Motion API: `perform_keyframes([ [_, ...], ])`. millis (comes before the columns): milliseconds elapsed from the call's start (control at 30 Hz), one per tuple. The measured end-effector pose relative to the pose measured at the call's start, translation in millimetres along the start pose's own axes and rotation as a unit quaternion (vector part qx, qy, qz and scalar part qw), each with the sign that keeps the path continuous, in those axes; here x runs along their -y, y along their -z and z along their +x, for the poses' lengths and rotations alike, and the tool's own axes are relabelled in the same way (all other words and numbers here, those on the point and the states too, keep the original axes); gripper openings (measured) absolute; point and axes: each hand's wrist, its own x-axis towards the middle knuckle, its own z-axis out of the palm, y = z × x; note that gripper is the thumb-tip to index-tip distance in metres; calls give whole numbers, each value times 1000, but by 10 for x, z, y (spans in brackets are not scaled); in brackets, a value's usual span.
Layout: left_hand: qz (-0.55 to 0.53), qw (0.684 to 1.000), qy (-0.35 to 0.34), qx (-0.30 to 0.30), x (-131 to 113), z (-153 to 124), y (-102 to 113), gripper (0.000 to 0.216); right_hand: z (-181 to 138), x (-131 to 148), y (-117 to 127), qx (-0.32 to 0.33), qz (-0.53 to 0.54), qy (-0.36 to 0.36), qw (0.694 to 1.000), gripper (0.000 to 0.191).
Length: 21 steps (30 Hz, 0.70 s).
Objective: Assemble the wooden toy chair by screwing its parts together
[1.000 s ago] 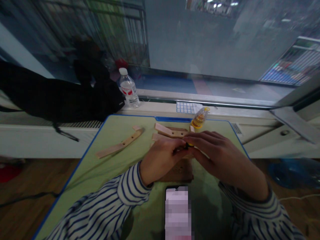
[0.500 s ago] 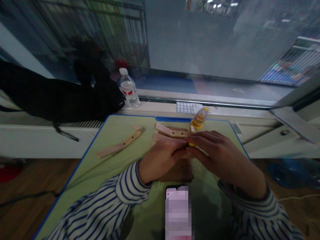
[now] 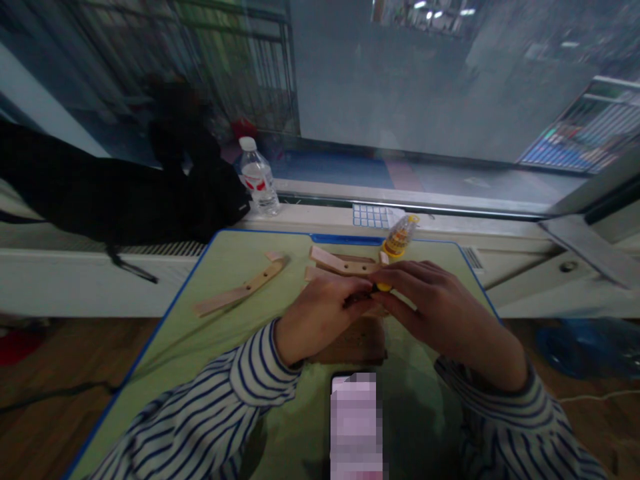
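Observation:
My left hand (image 3: 320, 313) and my right hand (image 3: 435, 307) meet above a brown wooden block (image 3: 357, 343). Fingers of the right are closed on a small yellow-and-black piece (image 3: 384, 287), perhaps a tool handle; its far end is hidden. The left hand's thumb and fingers pinch together at its dark end, and what they hold cannot be made out. Just beyond the hands lie a pale, bent wooden strip with holes (image 3: 345, 265) and a second wooden strip (image 3: 316, 273), partly covered by my hands. Another drilled wooden strip (image 3: 245, 288) lies apart on the left.
A phone (image 3: 355, 427) lies at the near side of the green, blue-edged table (image 3: 210, 353). Beyond the table's far edge are a water bottle (image 3: 259, 179) and a black bag (image 3: 150, 197) on the sill. A small yellow-based bottle (image 3: 399, 237) stands at the far right corner.
My hands stay nearly in place, with slight finger movement around the yellow-and-black piece. The wooden strips have not moved.

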Motion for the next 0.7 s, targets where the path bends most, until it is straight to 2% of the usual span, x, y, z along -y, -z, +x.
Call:
perform_keyframes([
  [233, 73, 997, -1, 29, -29, -22, 105, 19, -10, 3, -1, 21, 15, 9, 1000, 30],
  [400, 151, 985, -54, 65, -6, -99, 314, 25, -10, -16, -10, 12, 14, 10, 1000, 29],
  [533, 228, 967, -12, 113, 0, -158, 459, 17, -4, -30, -24, 2, 14, 12, 1000, 27],
  [700, 231, 967, 1, 107, 3, -199, 520, 14, -6, -32, -28, 3, 30, 13, 999, 26],
])
